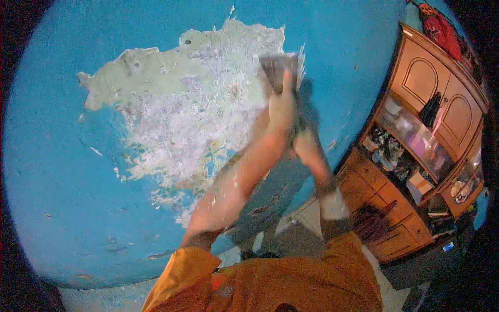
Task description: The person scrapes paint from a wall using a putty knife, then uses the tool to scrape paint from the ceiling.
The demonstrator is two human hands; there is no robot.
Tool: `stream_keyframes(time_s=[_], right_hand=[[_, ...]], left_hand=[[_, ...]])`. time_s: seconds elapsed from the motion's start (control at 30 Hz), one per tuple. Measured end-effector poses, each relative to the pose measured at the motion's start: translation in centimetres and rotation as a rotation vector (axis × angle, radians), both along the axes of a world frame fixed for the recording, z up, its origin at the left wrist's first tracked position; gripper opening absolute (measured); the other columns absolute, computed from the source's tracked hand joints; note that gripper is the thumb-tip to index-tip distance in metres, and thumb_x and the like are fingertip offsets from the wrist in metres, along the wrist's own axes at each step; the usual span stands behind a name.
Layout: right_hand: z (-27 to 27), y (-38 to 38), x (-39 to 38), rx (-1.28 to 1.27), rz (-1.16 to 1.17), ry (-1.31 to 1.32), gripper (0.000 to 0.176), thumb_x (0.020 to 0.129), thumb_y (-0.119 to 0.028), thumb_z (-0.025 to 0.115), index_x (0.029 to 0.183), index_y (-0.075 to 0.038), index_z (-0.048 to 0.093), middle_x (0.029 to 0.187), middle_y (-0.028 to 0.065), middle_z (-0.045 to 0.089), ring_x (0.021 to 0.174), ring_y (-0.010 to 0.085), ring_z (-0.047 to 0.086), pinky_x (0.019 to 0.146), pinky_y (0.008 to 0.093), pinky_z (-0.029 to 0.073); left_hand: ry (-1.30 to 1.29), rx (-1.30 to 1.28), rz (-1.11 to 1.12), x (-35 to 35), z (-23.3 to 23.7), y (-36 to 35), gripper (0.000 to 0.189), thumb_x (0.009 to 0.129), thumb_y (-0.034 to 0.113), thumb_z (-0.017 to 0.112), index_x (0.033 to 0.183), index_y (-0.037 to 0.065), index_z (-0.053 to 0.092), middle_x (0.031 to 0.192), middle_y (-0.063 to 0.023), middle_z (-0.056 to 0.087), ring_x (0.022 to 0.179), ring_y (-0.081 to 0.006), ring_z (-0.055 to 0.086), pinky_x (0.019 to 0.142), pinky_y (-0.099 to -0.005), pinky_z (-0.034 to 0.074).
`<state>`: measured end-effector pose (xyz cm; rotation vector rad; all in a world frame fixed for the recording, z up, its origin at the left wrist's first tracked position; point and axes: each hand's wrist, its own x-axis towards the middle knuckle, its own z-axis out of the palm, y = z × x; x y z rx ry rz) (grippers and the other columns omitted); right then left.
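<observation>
A putty knife [270, 67] with a wide metal blade lies against the wall at the right edge of a bare patch. My left hand [281, 108] is closed around it close to the blade, one finger stretched up along the metal. Lower down, my right hand [307, 147] is closed at the handle end; motion blurs both hands, and most of the handle is hidden. The bare patch [176, 119] is whitish plaster with ragged edges, framed by blue paint [67, 156]. Loose flakes cling to its lower part.
To the right stands a wooden cabinet [400, 229] with arched doors and cluttered shelves. A red bag [442, 34] sits on top. Dark cloth [371, 221] hangs at its drawers. A dark box [426, 268] stands at its foot, and tiled floor [306, 216] shows below.
</observation>
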<state>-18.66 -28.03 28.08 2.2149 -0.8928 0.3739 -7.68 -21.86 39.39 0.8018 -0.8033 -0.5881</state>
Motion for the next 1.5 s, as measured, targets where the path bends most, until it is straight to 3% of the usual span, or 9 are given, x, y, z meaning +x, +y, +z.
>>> stream_keyframes(time_s=[0.07,0.13,0.3,0.37,0.47,0.53,0.77,1.2,1.5], right_hand=[[6.0,3.4,0.7,0.09,-0.156,0.175,0.032,0.081,-0.022,0.05,0.101,0.003,0.052,0.079,0.0181,0.06,0.071,0.0291,0.058,0.071,0.0401,0.045],[11.8,8.9,2.5,0.868,0.201,-1.121,0.032,0.086,-0.029,0.047,0.092,0.002,0.051,0.06,0.0114,0.054,0.041,0.0206,0.049,0.043,0.0325,0.043],[2.6,15.9,3.1,0.958,0.647,-1.588,0.033,0.09,-0.034,0.038,0.089,-0.002,0.045,0.054,0.0066,0.048,0.031,0.0151,0.038,0.032,0.0273,0.032],[1.6,22.3,3.5,1.443,0.462,-1.797,0.031,0.091,-0.034,0.035,0.094,-0.004,0.041,0.06,0.0071,0.051,0.036,0.015,0.042,0.035,0.0275,0.036],[-7.2,22.0,2.7,1.684,1.021,-1.357,0.034,0.089,-0.034,0.04,0.106,-0.005,0.037,0.075,0.0083,0.054,0.05,0.0152,0.049,0.043,0.0264,0.041],[-7.7,23.8,5.0,1.293,0.492,-1.623,0.045,0.085,-0.032,0.049,0.116,-0.002,0.034,0.091,0.011,0.052,0.072,0.0167,0.053,0.057,0.0268,0.044],[7.6,25.1,8.5,0.495,0.711,-0.999,0.054,0.078,-0.012,0.057,0.123,-0.001,0.031,0.114,0.0171,0.043,0.1,0.0252,0.049,0.083,0.0354,0.041],[21.9,23.2,10.6,-0.032,0.79,-0.962,0.042,0.074,-0.005,0.056,0.114,-0.005,0.047,0.097,0.0201,0.054,0.089,0.0374,0.053,0.075,0.0397,0.043],[28.1,26.9,11.9,-0.099,0.547,-0.986,0.033,0.082,-0.017,0.048,0.114,-0.008,0.05,0.089,0.0203,0.058,0.076,0.0367,0.057,0.065,0.0431,0.047]], left_hand=[[0.003,0.019,-0.247,0.4,4.4,4.1,0.077,0.076,0.065,0.042,0.094,-0.009,0.054,0.076,-0.0119,0.053,0.068,-0.0209,0.049,0.064,-0.0345,0.042],[0.083,0.082,-0.238,0.7,6.1,6.0,0.074,0.076,0.064,0.043,0.087,-0.008,0.054,0.072,-0.0104,0.051,0.065,-0.0195,0.046,0.061,-0.0337,0.041],[0.125,0.136,-0.347,3.6,1.7,11.6,0.065,0.077,0.062,0.044,0.085,-0.001,0.055,0.069,-0.0066,0.051,0.054,-0.0139,0.046,0.049,-0.0275,0.039],[0.066,0.149,-0.409,5.9,0.7,13.4,0.056,0.075,0.063,0.048,0.08,0.008,0.054,0.063,-0.0013,0.048,0.051,-0.0125,0.047,0.046,-0.0273,0.04],[0.02,0.316,-0.292,8.6,-0.4,15.0,0.05,0.079,0.054,0.05,0.076,0.005,0.051,0.06,-0.0018,0.046,0.049,-0.0106,0.043,0.044,-0.0258,0.037],[-0.004,0.265,-0.311,9.4,-0.1,15.9,0.046,0.08,0.052,0.051,0.073,0.006,0.048,0.056,0.0008,0.042,0.046,-0.0097,0.041,0.043,-0.0251,0.036],[0.08,0.15,-0.202,7.8,3.5,17.0,0.054,0.078,0.058,0.047,0.087,0.005,0.053,0.071,-0.0069,0.053,0.061,-0.0176,0.052,0.058,-0.03,0.042],[-0.035,-0.158,-0.577,11.0,16.7,17.0,0.027,0.088,0.031,0.04,0.085,0.004,0.045,0.073,-0.0142,0.057,0.075,-0.0293,0.061,0.063,-0.0393,0.049],[-0.664,-0.073,-0.287,13.6,23.6,16.6,0.029,0.084,0.022,0.04,0.089,-0.003,0.051,0.085,-0.0156,0.058,0.077,-0.0258,0.06,0.065,-0.0371,0.049]])
